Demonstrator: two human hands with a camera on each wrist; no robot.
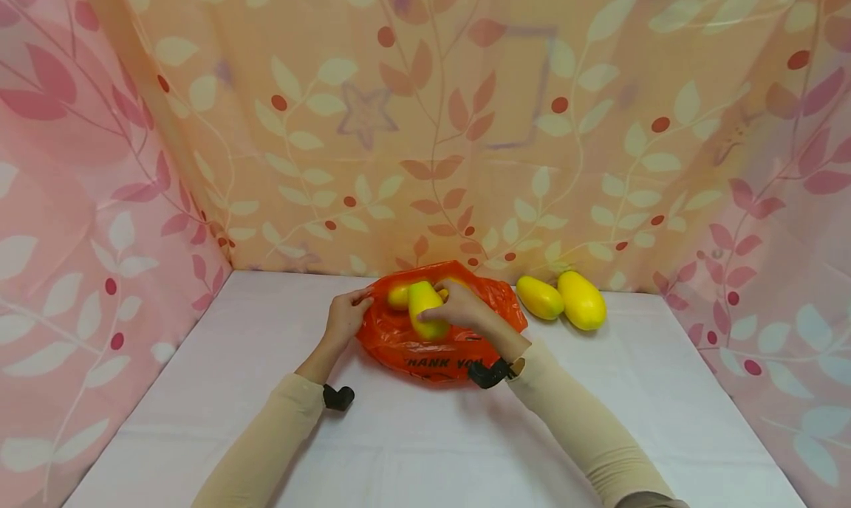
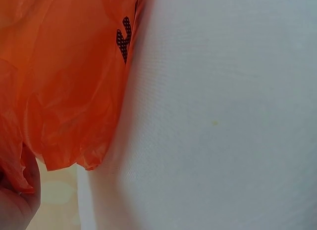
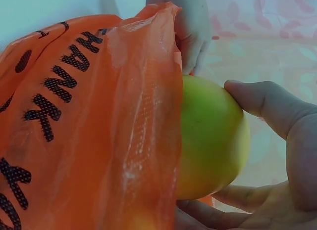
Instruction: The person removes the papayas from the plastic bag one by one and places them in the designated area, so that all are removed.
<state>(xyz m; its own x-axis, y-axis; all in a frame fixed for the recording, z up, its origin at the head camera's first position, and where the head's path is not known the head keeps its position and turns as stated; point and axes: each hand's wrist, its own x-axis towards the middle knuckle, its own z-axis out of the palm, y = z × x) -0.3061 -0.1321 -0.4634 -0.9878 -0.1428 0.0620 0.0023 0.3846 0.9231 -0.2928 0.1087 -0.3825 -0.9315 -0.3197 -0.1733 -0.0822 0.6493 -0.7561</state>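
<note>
An orange plastic bag (image 1: 385, 340) printed "THANK YOU" lies on the white table, its mouth spread open. My left hand (image 1: 346, 317) pinches the bag's left edge; thumb and fingers hold the thin plastic in the left wrist view. In my right hand (image 1: 463, 306) is an oblong yellow-green fruit (image 1: 424, 309), papaya-like, gripped between thumb and fingers at the bag's mouth. The right wrist view shows the fruit (image 3: 213, 136) partly hidden behind the bag's front edge. Another yellow fruit (image 1: 397, 297) shows inside the bag, left of the held one.
Two more oblong yellow fruits, a smaller one (image 1: 540, 298) and a larger one (image 1: 582, 301), lie side by side right of the bag. Patterned curtains (image 1: 432, 124) stand behind the table and along both sides. A black wrist mount (image 1: 488, 373) overlaps the bag's front.
</note>
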